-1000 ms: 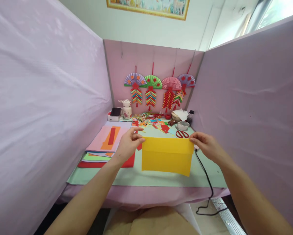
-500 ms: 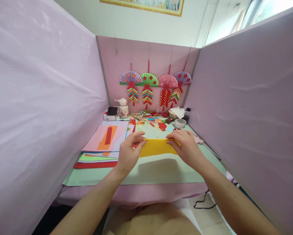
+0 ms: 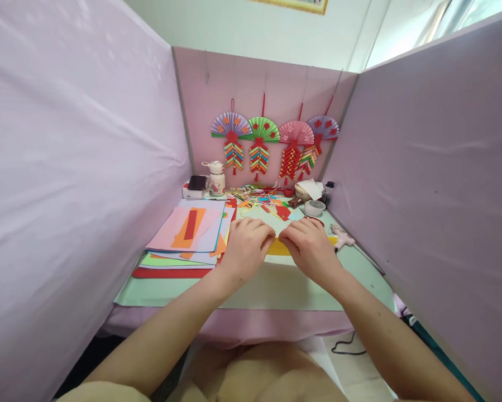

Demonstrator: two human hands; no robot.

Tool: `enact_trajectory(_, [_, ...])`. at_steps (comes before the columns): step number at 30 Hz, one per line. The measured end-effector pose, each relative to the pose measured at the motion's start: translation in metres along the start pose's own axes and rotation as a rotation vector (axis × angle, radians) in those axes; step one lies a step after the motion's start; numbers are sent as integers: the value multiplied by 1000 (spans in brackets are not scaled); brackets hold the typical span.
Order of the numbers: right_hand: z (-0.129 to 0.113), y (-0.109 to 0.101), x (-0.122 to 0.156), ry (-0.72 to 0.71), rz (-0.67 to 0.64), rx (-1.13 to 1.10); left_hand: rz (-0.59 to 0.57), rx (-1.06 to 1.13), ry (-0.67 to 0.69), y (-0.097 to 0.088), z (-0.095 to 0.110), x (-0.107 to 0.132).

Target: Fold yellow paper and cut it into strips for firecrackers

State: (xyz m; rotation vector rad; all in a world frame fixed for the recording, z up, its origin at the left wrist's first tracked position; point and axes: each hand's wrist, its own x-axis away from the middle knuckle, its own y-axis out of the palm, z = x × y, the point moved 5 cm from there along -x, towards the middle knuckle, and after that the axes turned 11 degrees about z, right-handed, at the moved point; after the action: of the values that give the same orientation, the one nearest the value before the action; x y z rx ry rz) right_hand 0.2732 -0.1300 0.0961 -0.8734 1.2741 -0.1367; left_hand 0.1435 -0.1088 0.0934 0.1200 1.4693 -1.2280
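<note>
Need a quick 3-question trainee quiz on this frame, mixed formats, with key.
1. True or false: the left hand and the right hand both touch the yellow paper.
2. How many paper fans hang on the back wall? A three, B four, C six.
3. On which side of the hands does the paper stack lie?
Key: 1 true; 2 B; 3 left.

Daylight enters from a window [image 3: 464,14] at upper right, blown out to white glare. We find the booth evenly bright, with a soft shadow on the table [image 3: 271,290] just below our left hand [image 3: 246,248] and right hand [image 3: 311,251]. The wide lens bows the partition walls [image 3: 66,167] at the edges, and focus is crisp.
</note>
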Motion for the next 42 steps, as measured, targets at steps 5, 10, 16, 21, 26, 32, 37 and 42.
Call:
enact_trajectory(5, [-4,-4,2,-24,-27,29,-29,-19,63,3,0,-1])
enact_trajectory(10, [-6,-5,3,-33,-8,39,21,-45,135,4,1,1])
enact_trajectory(16, [-4,2,6,-18,-38,35,12,-19,111,9,-5,6])
enact_trajectory(21, [-3,4,6,-26,-39,41,24,-17,144,11,-8,7])
enact_trajectory(26, [1,6,7,-19,-48,51,-2,20,126,11,-13,7])
enact_trajectory(32, [0,8,6,-38,-66,65,-26,-5,100,13,-15,9])
enact_trajectory(37, [1,6,3,-34,-61,64,13,-7,89,10,-20,11])
enact_trajectory(42, [4,6,3,-27,-83,55,30,-32,117,10,-27,12])
